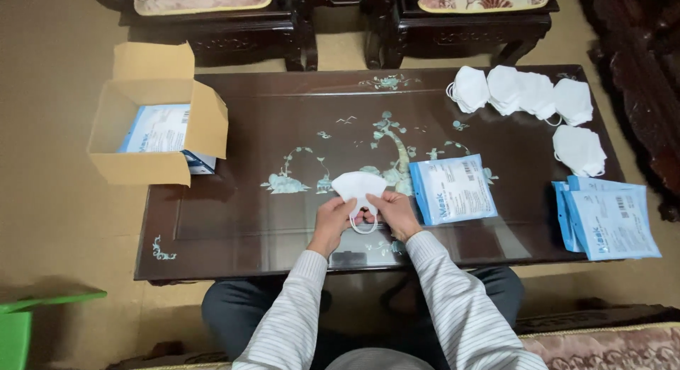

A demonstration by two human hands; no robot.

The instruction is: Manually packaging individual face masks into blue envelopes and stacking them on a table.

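Striped-sleeved left hand (331,218) and right hand (394,211) are closed on a folded white fabric face mask (359,186) above the dark inlaid wooden table (234,228); a loop could slip loose if pinched unevenly; the open cardboard box (157,115) holds a blue-white carton (161,133).

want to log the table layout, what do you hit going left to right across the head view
Cardboard box → left hand → white mask held by both hands → right hand → single blue pouch → stack of blue pouches at the table's right edge.
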